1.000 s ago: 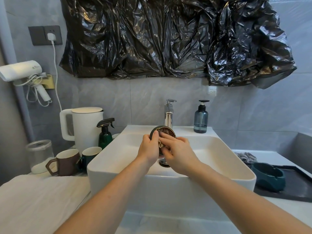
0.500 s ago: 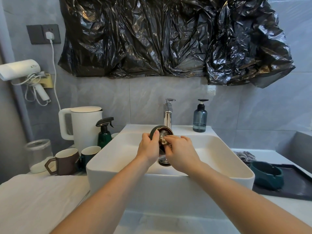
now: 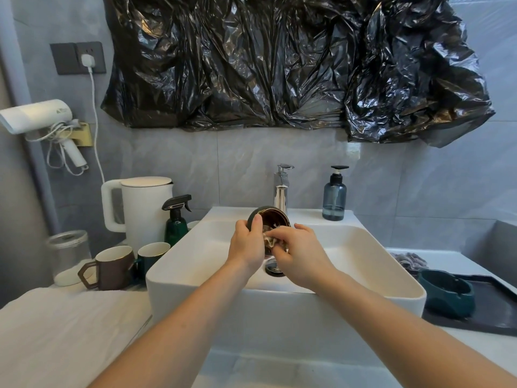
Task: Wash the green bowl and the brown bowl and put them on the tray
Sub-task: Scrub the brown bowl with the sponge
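2 bowls: brown bowl tipped on its side over the sink, my left hand gripping its rim w/ curled fingers; my right hand pinches a cloth against its inside. Green bowl sits on the dark tray on the counter, right of sink. 2 mugs left of sink: brown mug & green mug, can't see contents. 1 kettle, 1 spray bottle, 1 soap dispenser roughly a quarter full, 1 glass jar w/ white stuff at the bottom.
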{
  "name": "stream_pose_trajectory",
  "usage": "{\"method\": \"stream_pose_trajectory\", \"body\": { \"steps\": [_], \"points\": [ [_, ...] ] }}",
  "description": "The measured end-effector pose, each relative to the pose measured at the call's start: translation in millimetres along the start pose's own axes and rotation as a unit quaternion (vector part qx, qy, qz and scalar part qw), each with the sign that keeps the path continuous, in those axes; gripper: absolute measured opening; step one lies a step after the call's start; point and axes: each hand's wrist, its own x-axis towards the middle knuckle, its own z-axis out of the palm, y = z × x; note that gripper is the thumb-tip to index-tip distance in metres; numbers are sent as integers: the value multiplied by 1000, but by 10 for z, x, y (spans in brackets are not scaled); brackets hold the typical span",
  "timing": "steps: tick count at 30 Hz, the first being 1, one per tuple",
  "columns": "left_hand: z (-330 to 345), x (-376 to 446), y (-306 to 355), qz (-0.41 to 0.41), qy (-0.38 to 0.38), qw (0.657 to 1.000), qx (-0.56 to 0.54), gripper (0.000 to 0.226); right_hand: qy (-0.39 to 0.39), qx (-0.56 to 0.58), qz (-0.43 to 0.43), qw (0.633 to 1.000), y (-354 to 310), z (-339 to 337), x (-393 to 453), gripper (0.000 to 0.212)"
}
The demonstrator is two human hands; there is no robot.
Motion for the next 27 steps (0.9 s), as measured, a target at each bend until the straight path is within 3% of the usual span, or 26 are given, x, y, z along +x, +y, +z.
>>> {"method": "stream_pose_trajectory", "body": {
  "steps": [9, 13, 17, 21, 27],
  "points": [
    [17, 52, -64, 9, -14, 1000, 6, 37, 27, -61, 40, 997, 5, 11, 22, 46],
    [-1, 53, -61, 2, -15, 1000, 1, 44, 0, -33, 14, 999, -5, -5, -1, 53],
    [-8, 21, -22, 23, 15, 1000, 5, 34, -17, 5, 1, 1000, -15, -31, -18, 47],
    [-14, -12, 7, 43, 32, 999, 8, 38, 46, 34, -9, 998, -108, -50, -32, 36],
    [-20, 6, 3, 28, 31, 999, -32, 42, 170, 41, 20, 984, -30, -62, -34, 41]
  ]
}}
